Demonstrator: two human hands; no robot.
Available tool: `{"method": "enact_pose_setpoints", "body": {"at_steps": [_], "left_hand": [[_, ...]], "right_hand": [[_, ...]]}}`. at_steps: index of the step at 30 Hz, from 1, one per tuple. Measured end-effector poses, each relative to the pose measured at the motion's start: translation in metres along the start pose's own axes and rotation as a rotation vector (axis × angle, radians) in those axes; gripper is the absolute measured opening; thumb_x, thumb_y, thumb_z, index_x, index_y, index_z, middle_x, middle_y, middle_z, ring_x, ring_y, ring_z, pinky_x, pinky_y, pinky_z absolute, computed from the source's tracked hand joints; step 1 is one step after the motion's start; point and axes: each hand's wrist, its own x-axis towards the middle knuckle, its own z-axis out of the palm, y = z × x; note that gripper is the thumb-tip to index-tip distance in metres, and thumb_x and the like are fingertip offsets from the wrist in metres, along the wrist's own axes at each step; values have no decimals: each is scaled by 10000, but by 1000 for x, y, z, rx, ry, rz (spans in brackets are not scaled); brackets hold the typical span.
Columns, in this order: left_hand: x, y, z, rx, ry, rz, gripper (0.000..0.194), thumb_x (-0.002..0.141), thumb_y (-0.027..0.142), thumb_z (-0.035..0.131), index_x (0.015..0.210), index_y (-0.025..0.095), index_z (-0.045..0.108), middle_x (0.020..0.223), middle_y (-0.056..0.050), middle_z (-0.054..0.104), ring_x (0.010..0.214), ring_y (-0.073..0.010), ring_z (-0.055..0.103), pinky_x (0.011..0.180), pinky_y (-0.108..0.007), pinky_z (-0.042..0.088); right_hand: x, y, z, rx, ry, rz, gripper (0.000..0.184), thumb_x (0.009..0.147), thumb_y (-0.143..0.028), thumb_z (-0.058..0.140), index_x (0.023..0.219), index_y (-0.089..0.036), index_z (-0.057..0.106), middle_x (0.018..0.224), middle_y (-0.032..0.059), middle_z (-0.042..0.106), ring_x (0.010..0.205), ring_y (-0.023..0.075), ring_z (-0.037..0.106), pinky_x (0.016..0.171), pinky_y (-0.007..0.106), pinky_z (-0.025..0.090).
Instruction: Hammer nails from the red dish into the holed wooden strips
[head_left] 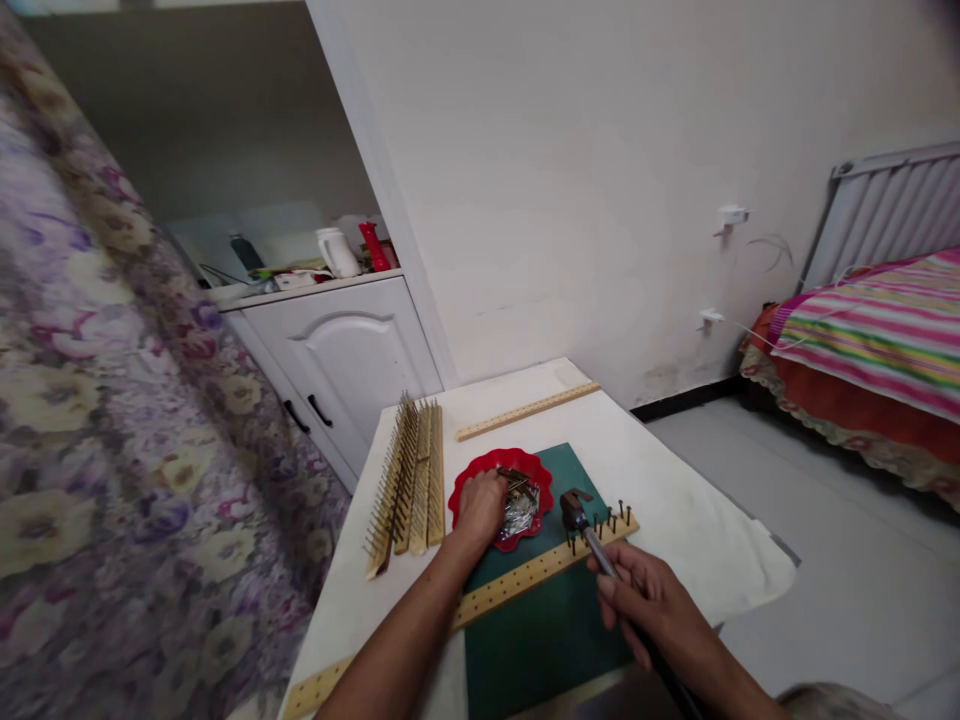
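My left hand (480, 508) reaches into a red bowl (466, 482) of small nails and screws, fingers curled down among them. My right hand (651, 602) grips the handle of a hammer (576, 515), whose dark head rests by the right end of a long wooden strip (525, 575). That strip lies across a green mat (540, 640) and carries a few upright nails at its right end.
A stack of nail-studded wooden strips (411, 480) lies left of the bowl. One bare strip (525, 410) sits at the table's far edge. White table (675, 500), floral curtain (112, 450) at left, white cabinet (345, 350) behind, bed (877, 350) at right.
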Motion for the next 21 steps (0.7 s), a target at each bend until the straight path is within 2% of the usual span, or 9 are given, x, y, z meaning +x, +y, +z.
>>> {"method": "enact_pose_setpoints", "body": {"at_steps": [6, 11, 14, 16, 19, 21], "left_hand": [[3, 2, -2, -25, 5, 16, 165, 787, 162, 479, 755, 154, 641, 867, -88, 635, 821, -213, 563, 708, -301, 380], [-10, -1, -16, -50, 76, 14, 136, 810, 170, 457, 820, 168, 593, 911, -78, 609, 843, -203, 549, 731, -302, 379], [-35, 6, -26, -193, 142, 53, 150, 854, 184, 399, 871, 186, 548, 867, -49, 594, 805, -175, 545, 708, -276, 389], [-58, 19, -29, -388, 181, 156, 162, 879, 188, 362, 882, 200, 523, 833, -26, 582, 779, -154, 543, 693, -255, 396], [-92, 46, -26, -547, 119, 336, 122, 858, 172, 404, 861, 201, 522, 806, -16, 573, 737, -136, 536, 650, -227, 394], [-110, 62, -23, -608, 89, 350, 117, 832, 139, 424, 825, 194, 527, 788, -16, 569, 701, -129, 526, 619, -222, 383]], "right_hand": [[2, -1, 0, 6, 2, -28, 272, 815, -420, 549, 903, -183, 447, 550, -74, 585, 251, 4, 381, 280, 116, 200], [4, -1, -1, 28, 33, -46, 277, 803, -417, 560, 909, -183, 457, 552, -75, 585, 248, 4, 381, 272, 112, 216], [6, 1, 0, 19, 81, -60, 281, 790, -411, 580, 910, -182, 473, 555, -78, 582, 250, -1, 381, 274, 107, 225], [9, 3, 1, 1, 113, -68, 283, 779, -403, 596, 913, -183, 480, 561, -80, 582, 255, -3, 386, 276, 106, 235], [11, 7, 4, -19, 146, -67, 285, 762, -394, 613, 906, -185, 485, 561, -84, 580, 255, 0, 394, 276, 110, 252], [11, 9, 6, -26, 150, -54, 286, 745, -384, 627, 893, -185, 485, 537, -93, 566, 253, 5, 391, 270, 111, 254]]}}
